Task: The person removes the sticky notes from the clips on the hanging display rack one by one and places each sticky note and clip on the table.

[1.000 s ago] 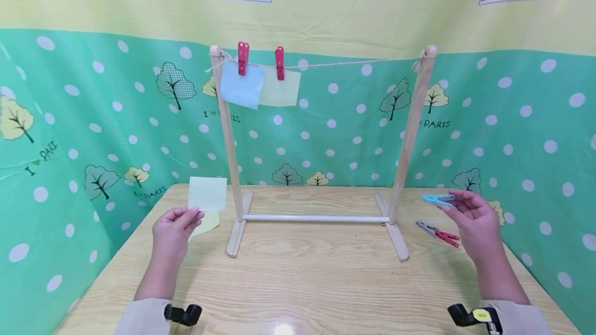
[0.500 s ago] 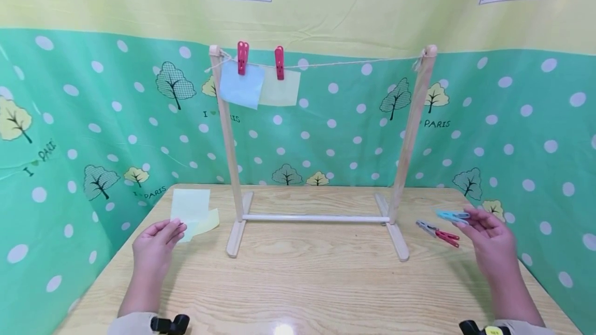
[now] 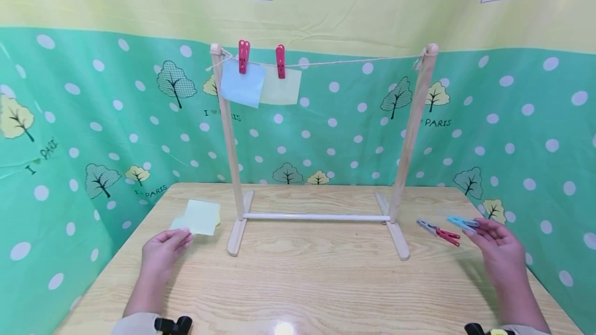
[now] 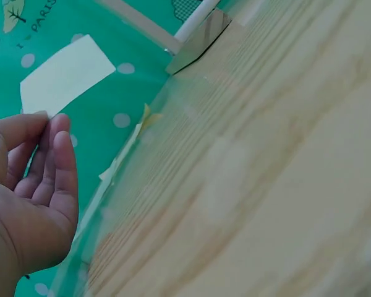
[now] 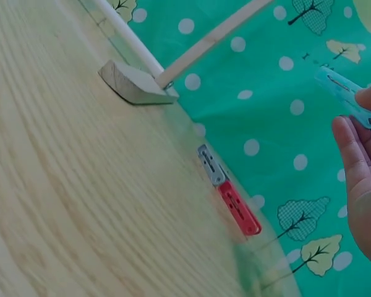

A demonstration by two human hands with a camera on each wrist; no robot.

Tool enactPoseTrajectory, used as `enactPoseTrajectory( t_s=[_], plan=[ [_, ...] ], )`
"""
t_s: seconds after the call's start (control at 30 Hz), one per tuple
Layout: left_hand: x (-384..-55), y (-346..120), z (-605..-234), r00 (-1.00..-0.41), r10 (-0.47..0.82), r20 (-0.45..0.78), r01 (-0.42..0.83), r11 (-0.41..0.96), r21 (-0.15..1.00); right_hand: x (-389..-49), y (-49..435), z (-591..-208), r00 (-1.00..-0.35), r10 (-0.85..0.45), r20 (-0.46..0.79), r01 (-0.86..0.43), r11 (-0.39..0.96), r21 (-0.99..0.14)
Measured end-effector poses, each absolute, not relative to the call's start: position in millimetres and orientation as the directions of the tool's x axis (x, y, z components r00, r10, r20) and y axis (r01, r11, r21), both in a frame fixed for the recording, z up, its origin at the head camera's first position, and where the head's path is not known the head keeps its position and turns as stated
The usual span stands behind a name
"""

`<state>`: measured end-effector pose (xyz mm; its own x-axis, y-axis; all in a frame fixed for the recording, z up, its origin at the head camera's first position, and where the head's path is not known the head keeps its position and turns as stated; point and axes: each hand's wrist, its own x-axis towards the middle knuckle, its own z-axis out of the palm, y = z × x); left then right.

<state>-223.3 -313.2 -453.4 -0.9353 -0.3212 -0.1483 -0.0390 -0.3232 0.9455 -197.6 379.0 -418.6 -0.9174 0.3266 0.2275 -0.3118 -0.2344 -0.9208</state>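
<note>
My left hand [image 3: 163,252] pinches a pale green paper square [image 3: 202,217] by its lower corner, raised off the table in the left wrist view. Behind it, more paper slips [image 4: 114,167] lie on the table, partly covered in the head view. On the right, my right hand [image 3: 502,246] holds a light blue clothespin [image 5: 343,93] between thumb and fingers. A grey clothespin [image 5: 210,164] and a red clothespin [image 5: 238,209] lie end to end on the table to the left of that hand.
A wooden rack with a left post [image 3: 229,138], a right post [image 3: 413,133] and a string [image 3: 344,61] stands at mid-table. Two red clothespins hold a blue sheet [image 3: 242,84] and a pale green sheet [image 3: 281,88] at the string's left end. A patterned curtain [image 3: 335,143] hangs behind.
My left hand has moved down and left with the paper square, then slightly back right over the slips. My right hand has moved down and right, still holding the blue clothespin.
</note>
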Motion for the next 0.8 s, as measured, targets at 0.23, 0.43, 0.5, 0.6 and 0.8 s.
enactPoseTrajectory(
  t_s=[0.23, 0.43, 0.5, 0.6, 0.8],
  plan=[
    [-229.9, -308.4, -458.8, -0.941, -0.295, -0.168, -0.146, -0.097, 0.985, -199.1, 387.9, -429.0, -0.917, 0.337, 0.216, -0.291, -0.192, -0.937],
    [-233.8, -305.6, -459.4, -0.937, -0.307, -0.165, -0.151, -0.069, 0.986, -202.5, 399.5, -442.6, -0.928, 0.301, 0.218, -0.245, -0.057, -0.968],
    [-234.9, -304.7, -460.1, -0.935, -0.319, -0.156, -0.15, -0.044, 0.988, -203.7, 403.0, -447.4, -0.936, 0.288, 0.204, -0.223, -0.035, -0.974],
    [-236.2, -303.5, -461.2, -0.929, -0.343, -0.137, -0.158, 0.033, 0.987, -204.7, 406.9, -452.4, -0.944, 0.284, 0.166, -0.17, 0.01, -0.985],
    [-240.9, -303.3, -466.5, -0.923, -0.374, -0.095, -0.156, 0.137, 0.978, -204.9, 411.0, -456.1, -0.944, 0.308, 0.12, -0.03, 0.281, -0.959]
  ],
)
